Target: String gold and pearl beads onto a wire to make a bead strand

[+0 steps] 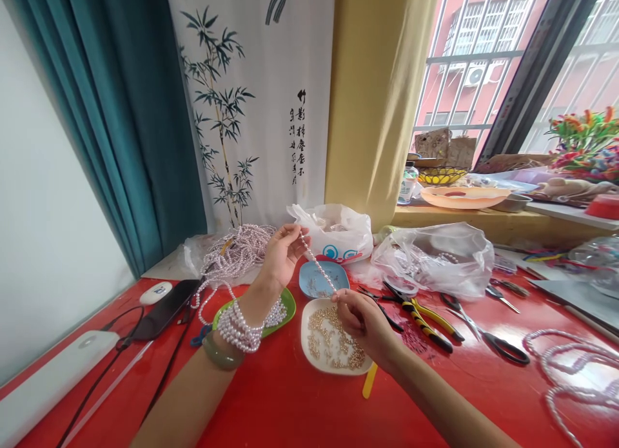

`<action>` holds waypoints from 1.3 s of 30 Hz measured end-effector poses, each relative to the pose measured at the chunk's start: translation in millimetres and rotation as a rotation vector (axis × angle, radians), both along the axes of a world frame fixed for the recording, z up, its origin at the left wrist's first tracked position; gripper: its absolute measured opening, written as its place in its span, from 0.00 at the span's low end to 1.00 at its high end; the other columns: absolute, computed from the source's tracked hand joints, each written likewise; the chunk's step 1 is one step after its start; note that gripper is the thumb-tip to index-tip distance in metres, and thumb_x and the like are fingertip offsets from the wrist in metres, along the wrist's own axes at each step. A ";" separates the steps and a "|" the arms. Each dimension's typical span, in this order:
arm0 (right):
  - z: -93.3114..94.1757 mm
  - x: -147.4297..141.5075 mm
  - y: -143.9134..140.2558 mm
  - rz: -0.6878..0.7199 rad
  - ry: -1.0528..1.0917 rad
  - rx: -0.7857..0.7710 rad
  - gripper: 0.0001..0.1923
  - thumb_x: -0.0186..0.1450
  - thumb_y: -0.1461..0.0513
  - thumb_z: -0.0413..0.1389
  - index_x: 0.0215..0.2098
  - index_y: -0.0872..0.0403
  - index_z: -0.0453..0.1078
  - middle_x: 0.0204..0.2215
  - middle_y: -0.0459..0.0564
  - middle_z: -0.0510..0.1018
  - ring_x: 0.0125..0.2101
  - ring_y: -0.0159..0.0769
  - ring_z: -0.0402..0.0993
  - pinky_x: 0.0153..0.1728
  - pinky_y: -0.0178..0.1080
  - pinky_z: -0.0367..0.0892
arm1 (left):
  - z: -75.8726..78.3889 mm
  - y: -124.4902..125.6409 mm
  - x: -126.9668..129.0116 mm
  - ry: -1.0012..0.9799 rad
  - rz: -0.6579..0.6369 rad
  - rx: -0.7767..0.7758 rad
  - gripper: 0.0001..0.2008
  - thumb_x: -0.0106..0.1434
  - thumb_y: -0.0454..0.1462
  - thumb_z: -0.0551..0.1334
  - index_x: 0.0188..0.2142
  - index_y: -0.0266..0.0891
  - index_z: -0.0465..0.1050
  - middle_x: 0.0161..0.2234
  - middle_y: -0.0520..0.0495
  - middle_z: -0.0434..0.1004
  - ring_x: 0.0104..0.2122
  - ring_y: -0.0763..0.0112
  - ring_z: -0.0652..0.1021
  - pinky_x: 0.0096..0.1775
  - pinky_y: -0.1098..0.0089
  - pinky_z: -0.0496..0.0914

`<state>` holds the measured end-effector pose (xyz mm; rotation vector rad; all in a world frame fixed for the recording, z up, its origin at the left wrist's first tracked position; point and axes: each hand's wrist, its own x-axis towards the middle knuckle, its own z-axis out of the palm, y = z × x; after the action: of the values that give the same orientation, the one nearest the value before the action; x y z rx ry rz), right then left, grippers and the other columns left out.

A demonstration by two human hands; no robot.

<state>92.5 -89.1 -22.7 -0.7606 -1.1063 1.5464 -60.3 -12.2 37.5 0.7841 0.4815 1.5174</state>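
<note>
We saw a short strand of pale beads [318, 262] stretched in a straight slant between two bare hands above a red table [300, 412]. The left hand [282, 254] pinched its far end, thumb and fingers closed on it; the right hand [359, 318] had its fingertips clamped on the near end, just over the white tray [333, 361]. Loops of pale beads [239, 329] circled the left wrist, with a green bangle [221, 353] touching them on the forearm side.

Gold-toned beads [326, 322] lay scattered in the white tray, and a yellow stick [369, 380] stuck out from its near right side. Just beyond we found a blue tray [333, 274] holding small bits too fine to identify. A green tray [291, 306] with more pale beads sat to the left, partly hidden behind the left wrist.

A heap of bead strands [242, 251] rose at far left, beside a white plastic bag [355, 232] printed with blue eyes. To the right we counted yellow-and-black pliers [425, 316], black-handled scissors [505, 348] and a clear bag [459, 261] with strands inside. More loose strands [556, 364] curled at the right edge; a white power strip [62, 383] lay at near left.
</note>
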 end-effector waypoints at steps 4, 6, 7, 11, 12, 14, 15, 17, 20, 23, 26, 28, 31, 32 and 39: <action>8.2 0.2 -1.3 -0.067 -0.044 0.029 0.05 0.54 0.62 0.52 0.24 0.56 0.66 0.10 0.36 0.52 0.13 0.22 0.41 0.14 0.31 0.39 | 7.6 -6.8 -3.7 0.194 0.047 0.037 0.05 0.47 0.31 0.64 0.27 0.34 0.72 0.25 0.49 0.75 0.20 0.79 0.73 0.25 0.77 0.69; 12.3 1.4 -1.2 -0.135 -0.081 0.047 0.04 0.53 0.63 0.54 0.24 0.57 0.68 0.11 0.38 0.56 0.14 0.22 0.46 0.15 0.30 0.42 | 10.2 -10.8 -3.5 0.323 0.057 0.091 0.05 0.46 0.32 0.65 0.26 0.34 0.73 0.25 0.48 0.75 0.18 0.80 0.71 0.22 0.78 0.67; 14.4 2.3 -1.1 -0.173 -0.102 0.058 0.04 0.52 0.63 0.55 0.24 0.57 0.68 0.12 0.39 0.59 0.14 0.22 0.48 0.15 0.30 0.43 | 10.9 -13.0 -2.3 0.388 0.052 0.135 0.04 0.46 0.32 0.65 0.25 0.34 0.74 0.24 0.48 0.75 0.17 0.80 0.71 0.22 0.78 0.66; 23.7 6.8 -1.8 -0.305 -0.213 0.133 0.04 0.51 0.63 0.57 0.24 0.56 0.72 0.13 0.42 0.67 0.15 0.25 0.55 0.17 0.32 0.50 | 10.1 -22.6 8.5 0.612 0.007 0.307 0.06 0.49 0.31 0.63 0.29 0.34 0.75 0.21 0.46 0.75 0.21 0.75 0.73 0.23 0.77 0.66; 26.2 7.7 -2.3 -0.332 -0.253 0.163 0.04 0.51 0.62 0.56 0.24 0.56 0.72 0.14 0.42 0.68 0.15 0.26 0.57 0.18 0.32 0.51 | 9.1 -25.1 11.8 0.647 0.006 0.335 0.08 0.49 0.31 0.62 0.31 0.35 0.75 0.21 0.47 0.75 0.20 0.75 0.73 0.24 0.77 0.66; 31.0 9.1 -3.6 -0.373 -0.324 0.215 0.05 0.52 0.62 0.55 0.24 0.55 0.72 0.14 0.43 0.68 0.15 0.26 0.58 0.18 0.33 0.53 | 7.0 -29.7 17.6 0.692 0.028 0.380 0.10 0.49 0.30 0.62 0.33 0.37 0.73 0.21 0.48 0.75 0.19 0.75 0.72 0.23 0.76 0.66; 33.0 9.7 -4.1 -0.384 -0.348 0.232 0.05 0.52 0.62 0.55 0.24 0.55 0.72 0.14 0.43 0.69 0.15 0.26 0.59 0.18 0.33 0.54 | 6.1 -32.0 19.7 0.716 0.043 0.403 0.08 0.50 0.30 0.61 0.33 0.37 0.73 0.21 0.49 0.75 0.18 0.76 0.71 0.23 0.76 0.66; 36.3 10.8 -4.8 -0.400 -0.367 0.261 0.05 0.52 0.63 0.54 0.23 0.54 0.72 0.14 0.42 0.68 0.15 0.26 0.59 0.17 0.33 0.55 | 5.2 -36.3 22.0 0.776 0.073 0.446 0.05 0.52 0.30 0.58 0.29 0.37 0.73 0.23 0.48 0.75 0.20 0.75 0.71 0.24 0.76 0.66; 39.0 13.0 -5.4 -0.448 -0.428 0.327 0.06 0.52 0.64 0.53 0.24 0.54 0.73 0.14 0.43 0.68 0.15 0.26 0.59 0.17 0.33 0.56 | 5.8 -42.8 23.1 0.866 0.092 0.499 0.09 0.53 0.28 0.55 0.26 0.37 0.75 0.26 0.46 0.76 0.22 0.75 0.72 0.25 0.76 0.65; 41.2 15.5 -7.2 -0.522 -0.579 0.426 0.08 0.54 0.63 0.52 0.26 0.53 0.73 0.16 0.44 0.70 0.17 0.28 0.61 0.18 0.33 0.57 | 7.1 -49.3 25.4 0.900 0.110 0.522 0.10 0.51 0.27 0.56 0.26 0.37 0.76 0.28 0.46 0.76 0.25 0.73 0.73 0.28 0.76 0.66; 43.9 17.4 -10.2 -0.628 -0.705 0.619 0.09 0.55 0.65 0.51 0.28 0.52 0.74 0.20 0.45 0.74 0.20 0.30 0.65 0.22 0.34 0.60 | 7.7 -54.8 29.6 0.930 0.127 0.529 0.07 0.48 0.28 0.61 0.25 0.38 0.76 0.28 0.46 0.76 0.27 0.71 0.73 0.29 0.75 0.66; 45.2 18.3 -12.1 -0.705 -0.763 0.782 0.11 0.56 0.66 0.51 0.30 0.51 0.74 0.22 0.46 0.76 0.21 0.31 0.67 0.23 0.34 0.61 | 7.7 -57.4 31.9 0.946 0.145 0.560 0.06 0.46 0.30 0.63 0.26 0.38 0.76 0.28 0.46 0.76 0.28 0.70 0.73 0.30 0.74 0.66; 45.6 19.8 -13.7 -0.777 -0.905 0.963 0.12 0.58 0.67 0.49 0.34 0.52 0.74 0.23 0.49 0.76 0.21 0.32 0.69 0.23 0.34 0.62 | 7.9 -59.5 32.7 0.994 0.211 0.673 0.06 0.47 0.31 0.63 0.28 0.38 0.76 0.29 0.46 0.76 0.29 0.70 0.73 0.32 0.72 0.67; 45.5 20.4 -13.9 -0.783 -0.958 0.998 0.12 0.58 0.66 0.48 0.35 0.53 0.73 0.23 0.50 0.76 0.22 0.32 0.69 0.23 0.35 0.62 | 7.9 -59.7 32.5 1.031 0.248 0.727 0.06 0.48 0.31 0.62 0.28 0.38 0.75 0.29 0.46 0.76 0.29 0.70 0.74 0.32 0.71 0.68; 44.6 21.5 -13.0 -0.815 -1.072 1.058 0.11 0.60 0.66 0.47 0.33 0.57 0.72 0.26 0.50 0.77 0.23 0.32 0.72 0.25 0.34 0.65 | 4.7 -58.1 31.5 1.337 0.549 1.100 0.06 0.55 0.31 0.56 0.32 0.35 0.71 0.30 0.46 0.75 0.32 0.70 0.74 0.36 0.67 0.70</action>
<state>114.0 -102.2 21.9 -1.0536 -1.7760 -0.3137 -28.7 -70.3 42.2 2.7579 0.8500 1.4987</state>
